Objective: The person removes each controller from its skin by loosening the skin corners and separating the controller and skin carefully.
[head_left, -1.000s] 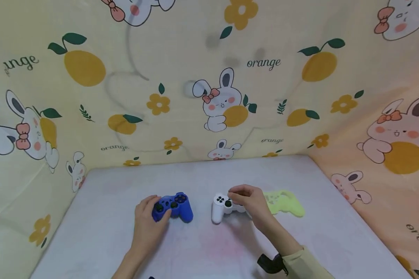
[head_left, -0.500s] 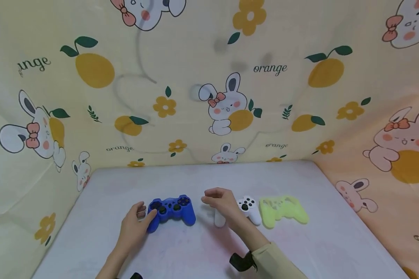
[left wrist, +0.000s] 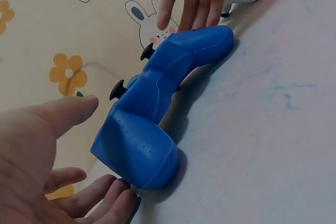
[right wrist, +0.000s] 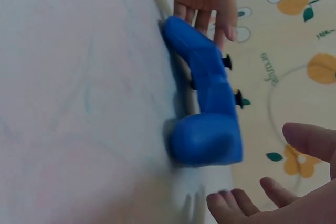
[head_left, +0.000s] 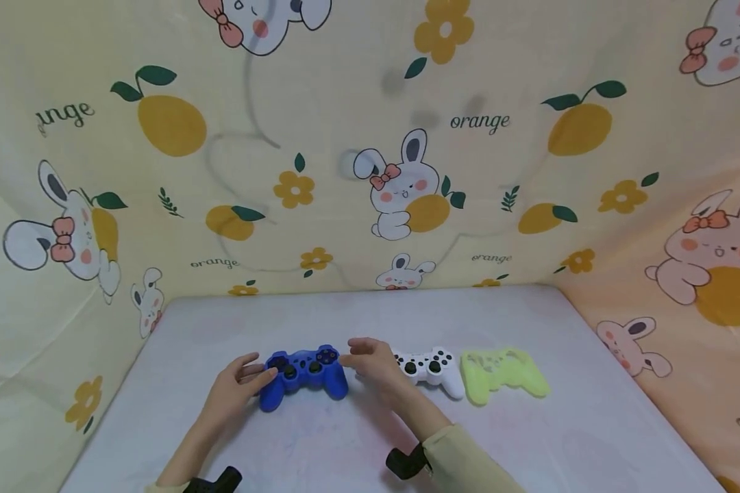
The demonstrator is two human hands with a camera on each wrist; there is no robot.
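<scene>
Nearest the wearer, black devices sit at both wrists, one (head_left: 216,481) on the left and one (head_left: 407,463) on the right, and a pale sleeve (head_left: 469,459) covers the right forearm. Beyond them the two hands reach over the whitish tabletop (head_left: 321,445) on either side of a blue game controller (head_left: 303,366). The left hand (head_left: 231,387) is at the controller's left grip, its thumb and fingers spread apart rather than closed round it; whether a fingertip touches the underside cannot be told. The right hand (head_left: 376,366) is just beside the right grip, fingers parted and loosely bent, holding nothing. The blue controller rests on the tabletop between the hands, its two black thumbsticks upward and its grips toward the wearer. Right of it, partly hidden by the right hand, lies a white controller (head_left: 447,378), and just beyond that a lime, controller-shaped piece (head_left: 502,370) with holes in its face. Farthest off, behind the tabletop, hangs a cream cloth (head_left: 345,226) printed with rabbits, oranges and flowers.
</scene>
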